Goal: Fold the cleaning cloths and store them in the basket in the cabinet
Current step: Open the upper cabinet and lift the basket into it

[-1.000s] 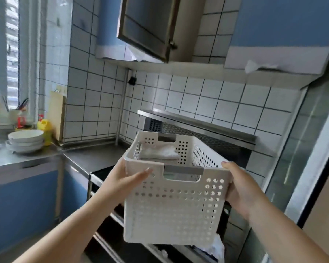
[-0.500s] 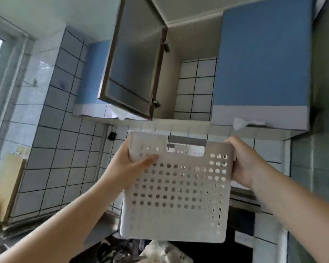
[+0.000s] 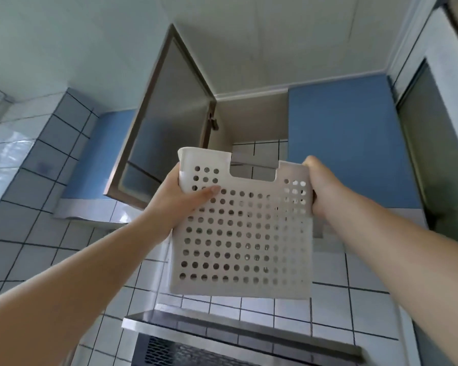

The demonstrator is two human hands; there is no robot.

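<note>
A white perforated plastic basket is held high in front of the open wall cabinet, its rim level with the cabinet's lower opening. My left hand grips its left side, thumb across the front wall. My right hand grips the right side near the rim. The cloths inside the basket are hidden by its front wall. The cabinet door stands swung open to the left, and the cabinet's inside shows white tiles at the back.
A shut blue cabinet door is right of the opening, another blue cabinet to the left. A steel range hood juts out below the basket. White tiled walls surround it; a tall panel stands at the far right.
Both hands have lifted the basket from chest height up to the open cabinet. The view has tilted upward, so the counter, bowls and the cloths inside the basket have dropped out of sight.
</note>
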